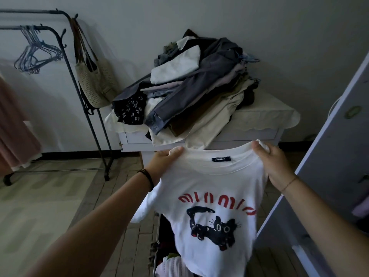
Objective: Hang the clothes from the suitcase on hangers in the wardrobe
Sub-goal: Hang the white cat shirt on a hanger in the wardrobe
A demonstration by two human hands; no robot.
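Nearest, at six o'clock, the open suitcase [169, 262] shows only as a dark edge with a few clothes inside, mostly hidden behind the white T-shirt [211, 196] held up above it. The shirt hangs front side toward the camera, cat print and red letters readable, the neck label at twelve o'clock of the garment. Held this way by the shoulders, it falls flat and open, probably so the neck hole is ready to take a hanger.

The left hand [165, 158] is closed on the left shoulder seam, fingers curled over the fabric's top edge with cloth bunched in the fist. The right hand [273, 156] pinches the right shoulder, thumb in front and fingers behind, a small fold sticking out above the knuckles. Both are fully shut on the shirt; neither holds a hanger.

At three o'clock the pale wardrobe [329, 156] door stands close beside the right forearm. Farther off, at twelve o'clock, a heap of clothes [191, 86] lies on a low cabinet [229, 136] against the wall. At ten o'clock, well apart, a metal rack [83, 92] carries a bunch of empty wire hangers [34, 54] and a knitted bag [95, 80]. A hanger is likely the next need.
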